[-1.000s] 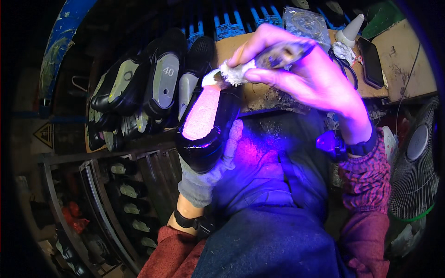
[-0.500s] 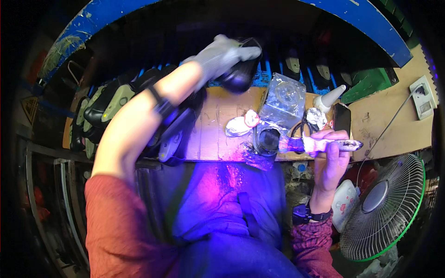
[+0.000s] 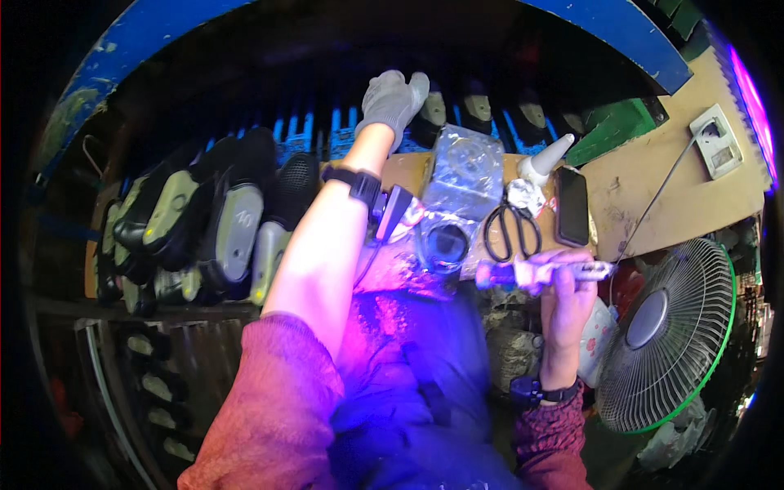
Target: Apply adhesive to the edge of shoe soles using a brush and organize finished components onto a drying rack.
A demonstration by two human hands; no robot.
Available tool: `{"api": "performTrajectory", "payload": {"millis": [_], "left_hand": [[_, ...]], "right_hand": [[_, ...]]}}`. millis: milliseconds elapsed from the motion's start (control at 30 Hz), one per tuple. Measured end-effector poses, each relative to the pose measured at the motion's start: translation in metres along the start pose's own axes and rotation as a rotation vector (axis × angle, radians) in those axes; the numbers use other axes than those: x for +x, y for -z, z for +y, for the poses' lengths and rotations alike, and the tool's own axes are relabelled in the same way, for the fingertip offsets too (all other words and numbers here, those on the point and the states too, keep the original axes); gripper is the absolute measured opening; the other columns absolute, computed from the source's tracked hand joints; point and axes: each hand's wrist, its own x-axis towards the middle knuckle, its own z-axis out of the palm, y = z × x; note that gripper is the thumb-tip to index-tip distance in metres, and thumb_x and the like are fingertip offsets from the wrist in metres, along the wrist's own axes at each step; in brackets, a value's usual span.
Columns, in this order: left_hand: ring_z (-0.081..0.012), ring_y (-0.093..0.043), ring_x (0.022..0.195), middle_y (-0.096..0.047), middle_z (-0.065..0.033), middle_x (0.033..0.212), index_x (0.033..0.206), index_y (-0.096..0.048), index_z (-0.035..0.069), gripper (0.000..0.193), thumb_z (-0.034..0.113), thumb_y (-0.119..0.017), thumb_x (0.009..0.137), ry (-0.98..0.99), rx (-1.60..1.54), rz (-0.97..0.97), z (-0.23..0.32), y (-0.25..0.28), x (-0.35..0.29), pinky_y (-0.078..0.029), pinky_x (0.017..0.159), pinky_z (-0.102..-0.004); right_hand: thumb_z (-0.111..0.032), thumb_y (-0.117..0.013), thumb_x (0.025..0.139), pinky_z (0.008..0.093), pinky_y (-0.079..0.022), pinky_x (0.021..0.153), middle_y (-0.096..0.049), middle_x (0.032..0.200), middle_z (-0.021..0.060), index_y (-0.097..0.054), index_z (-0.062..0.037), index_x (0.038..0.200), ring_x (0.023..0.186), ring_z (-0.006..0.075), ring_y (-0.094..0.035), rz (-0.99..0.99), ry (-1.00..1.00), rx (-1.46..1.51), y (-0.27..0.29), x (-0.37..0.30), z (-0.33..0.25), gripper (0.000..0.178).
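Note:
My left hand [image 3: 394, 102], in a grey knit glove, reaches over the blue-slatted rack [image 3: 306, 135] at the back. Its thumb stands apart beside a black shoe [image 3: 434, 109] with a pale sole, and no thing shows between the fingers. Part of the fingers is lost in the dark. My bare right hand [image 3: 569, 286] grips a paintbrush [image 3: 523, 273] level, bristles to the left, lit purple. Left of the brush, a dark-mouthed pot [image 3: 447, 242] sits at the bench's front edge. Behind it stands a box wrapped in clear plastic [image 3: 463, 167].
Black shoes [image 3: 237, 233] crowd the left side, soles showing. Scissors [image 3: 512, 234], a phone [image 3: 572, 208] and a white cone-nozzled bottle [image 3: 545, 159] lie or stand right of the pot. A wire-guarded fan [image 3: 665, 335] stands at the right, under a socket [image 3: 717, 140] with a cable.
My left hand has set the black shoe on the rack and come away from it. My right hand still holds the brush, now slightly farther from the pot. The view has shifted.

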Motion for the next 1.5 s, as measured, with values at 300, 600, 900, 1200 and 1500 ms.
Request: {"api": "performTrajectory", "payload": {"millis": [300,600,900,1200,1500], "left_hand": [[-0.0379,-0.06,0.074,-0.06,-0.0204,0.072,0.071,-0.062,0.006,0.044,0.041,-0.044,0.091,-0.221,0.213,0.038,-0.021,0.182,-0.179,-0.046,0.066,-0.0426],[-0.029,-0.065,0.089,-0.067,-0.012,0.092,0.099,-0.066,0.002,0.024,0.009,-0.061,0.077,-1.169,0.039,0.233,0.051,0.276,-0.277,-0.052,0.079,-0.0369],[-0.0298,-0.064,0.092,-0.066,-0.0144,0.093,0.103,-0.063,0.001,0.033,0.024,-0.063,0.079,-1.155,-0.024,0.193,0.057,0.302,-0.274,-0.051,0.08,-0.0377],[-0.0398,-0.046,0.117,-0.056,-0.0262,0.114,0.122,-0.045,-0.01,0.074,0.051,-0.051,0.082,-0.471,1.417,-0.229,-0.079,0.139,-0.18,-0.021,0.108,-0.0483],[-0.0303,-0.057,0.089,-0.055,-0.0229,0.113,0.129,-0.044,0.005,0.061,0.026,-0.061,0.074,-0.73,0.968,-0.111,-0.081,0.118,-0.204,-0.046,0.083,-0.0411]], "right_hand": [[-0.015,-0.051,0.095,0.0272,-0.048,0.062,-0.062,0.091,0.0165,-0.047,-0.0036,0.096,0.069,0.0162,-0.059,-0.102,0.05,0.215,-0.032,0.005,0.014,0.012],[-0.012,-0.054,0.092,0.0266,-0.049,0.071,-0.062,0.093,0.0144,-0.049,-0.004,0.096,0.08,0.0158,-0.06,-0.039,-0.037,-0.043,-0.037,-0.005,0.012,0.011],[-0.013,-0.056,0.091,0.0278,-0.051,0.065,-0.061,0.09,0.0129,-0.05,-0.0023,0.094,0.073,0.0156,-0.06,-0.009,0.106,-0.058,-0.047,0.001,0.024,0.012],[-0.006,-0.052,0.092,0.0246,-0.049,0.067,-0.063,0.091,0.0134,-0.05,-0.0008,0.094,0.074,0.0137,-0.061,-0.092,0.118,-0.267,-0.04,0.018,0.02,0.006],[-0.006,-0.059,0.086,0.028,-0.048,0.069,-0.065,0.084,0.0092,-0.058,-0.0007,0.091,0.076,0.0168,-0.063,-0.233,0.238,-0.666,-0.037,0.028,0.046,0.008]]}}
